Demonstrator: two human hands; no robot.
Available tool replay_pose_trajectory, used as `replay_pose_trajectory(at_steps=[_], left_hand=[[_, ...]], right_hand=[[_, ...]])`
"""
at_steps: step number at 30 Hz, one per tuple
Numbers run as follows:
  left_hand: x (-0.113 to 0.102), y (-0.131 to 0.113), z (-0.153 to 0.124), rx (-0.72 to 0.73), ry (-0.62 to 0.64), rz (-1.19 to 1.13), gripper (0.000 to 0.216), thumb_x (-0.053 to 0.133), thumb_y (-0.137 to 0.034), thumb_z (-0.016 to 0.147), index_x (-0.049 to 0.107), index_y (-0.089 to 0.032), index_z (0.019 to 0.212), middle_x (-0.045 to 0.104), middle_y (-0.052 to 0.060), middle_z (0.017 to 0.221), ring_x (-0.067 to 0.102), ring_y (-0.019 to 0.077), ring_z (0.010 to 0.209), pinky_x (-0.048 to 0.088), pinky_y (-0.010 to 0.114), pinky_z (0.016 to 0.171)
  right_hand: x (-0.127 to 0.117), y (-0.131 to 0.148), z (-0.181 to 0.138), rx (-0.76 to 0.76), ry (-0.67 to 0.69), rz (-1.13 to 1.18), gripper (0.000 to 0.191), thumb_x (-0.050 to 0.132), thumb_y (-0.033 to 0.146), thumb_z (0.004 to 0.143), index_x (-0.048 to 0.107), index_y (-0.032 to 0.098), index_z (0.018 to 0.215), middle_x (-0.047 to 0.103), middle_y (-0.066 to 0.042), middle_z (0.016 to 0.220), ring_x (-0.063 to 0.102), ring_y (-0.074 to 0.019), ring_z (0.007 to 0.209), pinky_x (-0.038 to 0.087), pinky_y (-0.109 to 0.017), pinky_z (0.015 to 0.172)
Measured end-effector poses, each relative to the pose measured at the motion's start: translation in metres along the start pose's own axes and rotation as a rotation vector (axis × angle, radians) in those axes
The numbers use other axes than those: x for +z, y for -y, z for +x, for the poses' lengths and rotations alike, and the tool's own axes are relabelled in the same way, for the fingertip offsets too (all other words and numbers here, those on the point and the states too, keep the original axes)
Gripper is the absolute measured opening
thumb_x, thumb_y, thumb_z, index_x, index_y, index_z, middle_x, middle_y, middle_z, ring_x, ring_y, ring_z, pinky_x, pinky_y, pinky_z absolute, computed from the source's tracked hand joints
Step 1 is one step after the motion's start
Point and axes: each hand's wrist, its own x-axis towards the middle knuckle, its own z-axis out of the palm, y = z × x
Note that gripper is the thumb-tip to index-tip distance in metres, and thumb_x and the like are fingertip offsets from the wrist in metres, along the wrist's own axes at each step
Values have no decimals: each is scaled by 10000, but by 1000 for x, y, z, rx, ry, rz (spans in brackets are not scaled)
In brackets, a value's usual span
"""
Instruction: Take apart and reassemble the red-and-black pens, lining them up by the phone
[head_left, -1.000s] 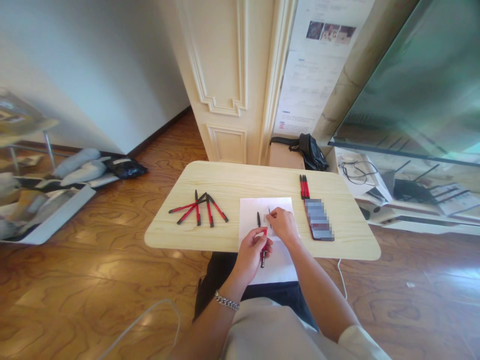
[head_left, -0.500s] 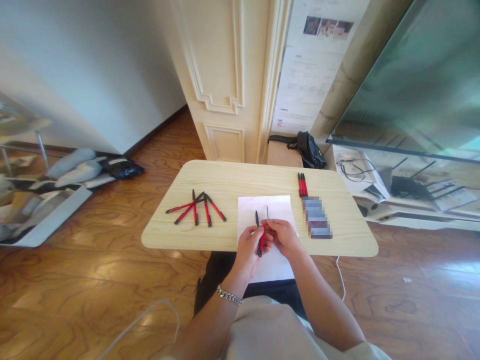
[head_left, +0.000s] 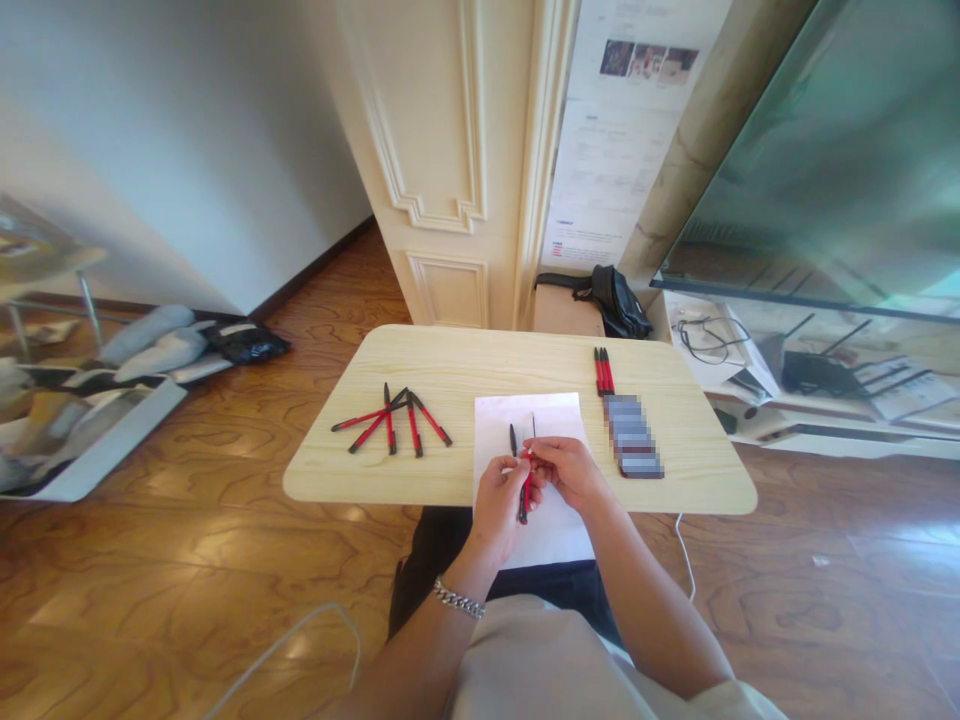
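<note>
My left hand (head_left: 501, 500) is closed around a red pen barrel (head_left: 525, 497), its black end pointing down toward me. Fingers of my right hand (head_left: 571, 470) are pinched together at the barrel's upper end; what sits between them is too small to make out. Under both hands lies a white sheet of paper (head_left: 559, 540), reaching past the table's front edge. A black pen tip piece (head_left: 513, 438) rests on it beyond my left fingers. Just past my right fingertips shows a thin dark pen refill (head_left: 533, 424); whether it lies on the paper is unclear.
Several red and black pens (head_left: 391, 432) lie crossed on the left of the wooden table (head_left: 330, 475). More pens (head_left: 604, 371) lie side by side at the right, above a blurred-out phone (head_left: 634, 440). A black bag (head_left: 619, 300) sits behind the table.
The red barrel has shifted slightly down and to the right, and its upper end shows a little more between my fingers. The pens on the table have stayed put.
</note>
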Motion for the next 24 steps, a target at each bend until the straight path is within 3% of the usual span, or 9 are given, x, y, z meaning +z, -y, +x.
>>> replay_pose_trajectory(at_steps=[4, 8, 12, 15, 19, 24], left_hand=[[-5, 7, 0, -7, 22, 38, 354, 651, -455, 770, 465, -178, 889, 652, 20, 663, 565, 107, 497, 354, 204, 446], [-9, 12, 1, -1, 15, 46, 407, 653, -460, 768, 489, -167, 998, 657, 30, 697, 580, 115, 519, 378, 212, 458], [-11, 14, 3, -14, 31, 45, 458, 656, -457, 769, 521, -149, 1082, 668, 59, 767, 610, 125, 570, 419, 225, 497], [-12, 13, 4, -42, 35, 40, 454, 663, -451, 767, 552, -135, 1073, 674, 88, 818, 626, 133, 609, 449, 236, 531], [-12, 9, 5, -60, 26, 23, 426, 671, -451, 762, 581, -132, 1030, 682, 105, 848, 638, 142, 630, 496, 265, 584], [-8, 4, 7, -53, 1, -17, 382, 689, -424, 757, 590, -138, 991, 695, 119, 863, 677, 184, 734, 545, 357, 740]], right_hand=[[-14, 3, 15, -135, -166, -232, 318, 673, 387, 708, 665, 132, 900, 690, -70, 802, 580, -116, 608, 458, -242, 566], [-27, 13, 29, -225, -319, -710, 216, 582, 344, 780, 666, 146, 802, 676, -47, 705, 581, -135, 600, 427, -258, 582], [-26, 16, 34, -316, -389, -1148, 190, 546, 290, 824, 700, 183, 793, 689, -52, 771, 606, -162, 725, 399, -269, 670], [-21, 11, 35, -336, -418, -1332, 202, 538, 275, 839, 716, 185, 810, 686, -84, 845, 607, -179, 777, 388, -276, 699], [-19, 9, 37, -315, -441, -1345, 199, 547, 280, 836, 724, 189, 833, 684, -91, 877, 606, -182, 798, 392, -274, 727], [-21, 20, 23, -346, -424, -1018, 248, 500, 342, 854, 690, 182, 868, 692, -46, 807, 603, -167, 739, 419, -267, 691]])
